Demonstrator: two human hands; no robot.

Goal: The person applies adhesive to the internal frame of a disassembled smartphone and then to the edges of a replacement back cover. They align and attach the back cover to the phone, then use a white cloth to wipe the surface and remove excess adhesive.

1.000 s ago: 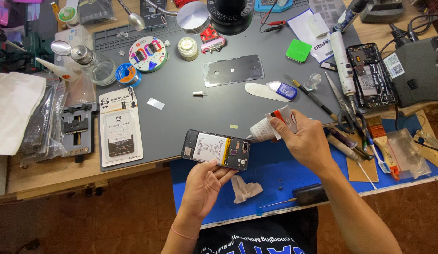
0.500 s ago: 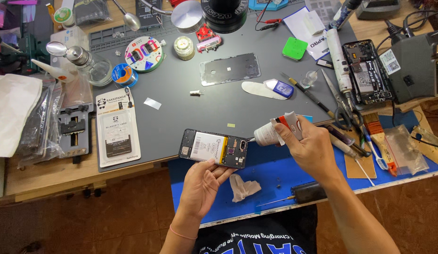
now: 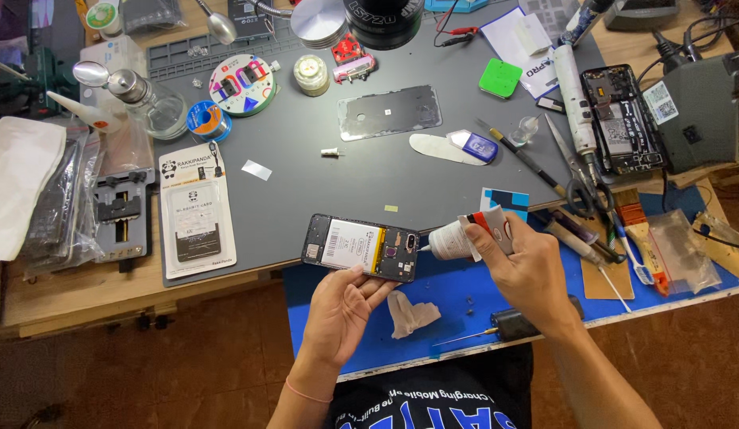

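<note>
- Left hand [image 3: 345, 306], low centre of the frame: its grip is closed on the near edge of an opened phone [image 3: 361, 247], thumb and fingertips pinching it from below, back cover off, pale battery and yellow strip showing.
- Right hand [image 3: 528, 266], just right of centre: grip wrapped around a small white glue tube [image 3: 457, 238] with a red band; its fine nozzle points left and meets the phone's right end, by the camera corner.
- The phone lies flat, straddling the line where the grey mat [image 3: 306, 199] meets the blue mat [image 3: 465, 310] on the bench.
- Under the hands, on the blue mat: a crumpled pale wipe [image 3: 410, 311] and a small dark tool with a thin needle tip [image 3: 512, 326].
- Further up, centre: the dark back cover [image 3: 389, 112] lies alone on the grey mat.
- Right of it: a white pry tool with a blue patch [image 3: 453, 147], scissors [image 3: 580, 187], and a second opened phone [image 3: 619, 119] at the upper right.
- Left side: a white card with a panda print [image 3: 196, 208], a black clamp jig [image 3: 119, 210], a solder spool [image 3: 204, 121].
- Top centre: the black microscope head [image 3: 383, 12] looms over it all.
</note>
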